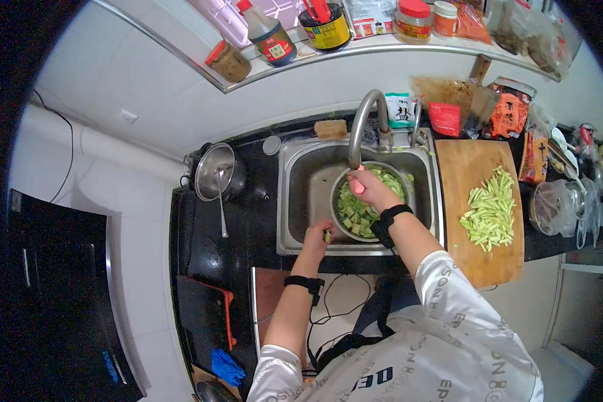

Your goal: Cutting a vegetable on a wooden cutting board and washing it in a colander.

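Observation:
In the stainless steel sink (305, 171) stands a round metal bowl (333, 201) filled with cut green vegetable pieces (354, 213). My right hand (369, 188) is over the bowl, below the spout of the curved faucet (369, 115), closed on a pink handle (358, 185); the tool's other end cannot be made out. At the bowl's left side, my left hand (320, 236) holds a small green vegetable piece (327, 236) between its fingers. Pale green vegetable strips (490, 211) lie heaped on the wooden cutting board (449, 201) to the right of the sink.
Left of the sink is a metal bowl with a spoon (215, 172). Behind it lie a sponge-like block (330, 129) and a salt bag (400, 109). A cleaver (482, 100) and seasoning packets stand behind the board. Jars and bottles line the window ledge (382, 48).

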Tool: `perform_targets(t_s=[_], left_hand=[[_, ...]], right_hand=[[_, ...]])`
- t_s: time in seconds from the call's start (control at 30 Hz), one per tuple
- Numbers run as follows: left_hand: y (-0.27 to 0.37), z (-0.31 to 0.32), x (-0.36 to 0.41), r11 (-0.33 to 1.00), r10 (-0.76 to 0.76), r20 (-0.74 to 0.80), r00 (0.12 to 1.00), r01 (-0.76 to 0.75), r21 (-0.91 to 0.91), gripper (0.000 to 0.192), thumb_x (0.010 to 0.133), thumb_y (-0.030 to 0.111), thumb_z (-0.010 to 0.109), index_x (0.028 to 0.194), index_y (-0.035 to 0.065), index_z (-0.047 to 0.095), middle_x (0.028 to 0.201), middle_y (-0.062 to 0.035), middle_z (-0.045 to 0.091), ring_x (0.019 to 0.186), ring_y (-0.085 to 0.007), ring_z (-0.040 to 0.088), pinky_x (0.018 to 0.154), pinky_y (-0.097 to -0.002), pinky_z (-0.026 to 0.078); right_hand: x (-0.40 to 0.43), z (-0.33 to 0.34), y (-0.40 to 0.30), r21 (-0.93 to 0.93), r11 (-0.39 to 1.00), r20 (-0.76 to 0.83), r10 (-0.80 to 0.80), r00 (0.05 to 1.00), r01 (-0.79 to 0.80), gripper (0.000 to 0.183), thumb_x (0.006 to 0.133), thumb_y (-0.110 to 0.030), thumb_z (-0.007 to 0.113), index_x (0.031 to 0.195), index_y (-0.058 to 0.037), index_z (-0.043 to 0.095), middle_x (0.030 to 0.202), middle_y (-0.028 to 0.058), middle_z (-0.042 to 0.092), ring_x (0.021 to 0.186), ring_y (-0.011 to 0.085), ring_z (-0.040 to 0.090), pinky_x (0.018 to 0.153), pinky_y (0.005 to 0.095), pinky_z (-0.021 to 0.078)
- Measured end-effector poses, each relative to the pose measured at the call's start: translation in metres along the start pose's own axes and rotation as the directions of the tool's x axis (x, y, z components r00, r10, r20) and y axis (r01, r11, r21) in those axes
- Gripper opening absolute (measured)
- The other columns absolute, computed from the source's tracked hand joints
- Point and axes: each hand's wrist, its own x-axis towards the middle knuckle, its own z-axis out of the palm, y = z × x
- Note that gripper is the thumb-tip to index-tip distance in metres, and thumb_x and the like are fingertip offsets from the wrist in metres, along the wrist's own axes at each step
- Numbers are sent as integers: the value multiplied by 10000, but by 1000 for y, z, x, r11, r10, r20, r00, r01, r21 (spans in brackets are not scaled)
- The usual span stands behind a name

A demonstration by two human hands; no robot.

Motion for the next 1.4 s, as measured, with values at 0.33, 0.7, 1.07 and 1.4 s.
perform_targets(t_s=[0.33, 0.7, 1.07, 1.4], left_hand=[[-12, 9, 1, 997, -71, 10, 997, 71, 32, 145, 843, 126, 528, 898, -6, 552, 739, -43, 514, 601, -125, 496, 455, -229, 360], [-13, 52, 26, 989, -71, 100, 992, 83, -123, 114, 850, 143, 486, 857, 32, 512, 738, -50, 507, 573, -105, 466, 372, -169, 305], [-44, 50, 92, 985, 21, -117, 993, -41, -170, 173, 881, 170, 413, 931, 59, 536, 762, -19, 466, 552, -98, 428, 400, -197, 309], [-46, 51, 95, 976, -25, -11, 1000, 22, -215, 217, 803, 71, 589, 1005, 10, 542, 908, -85, 560, 752, -186, 578, 608, -328, 487]], right_hand=[[-49, 20, -12, -643, 727, 69, -255, 964, 239, 111, 843, -108, 554, 826, -1, 527, 723, 103, 600, 527, 139, 537, 440, 234, 407], [-116, -10, -23, -430, 902, 94, 6, 996, 36, 200, 870, -221, 542, 924, -32, 576, 762, 50, 607, 578, 109, 548, 508, 241, 472], [-158, -16, -28, -412, 911, 184, 111, 977, -25, 334, 886, -295, 534, 1029, 5, 559, 576, -63, 471, 478, 33, 428, 438, 179, 338], [-148, -13, -32, -351, 935, 203, 121, 972, -43, 285, 888, -266, 523, 965, 5, 571, 576, -33, 478, 463, 42, 435, 413, 177, 334]])
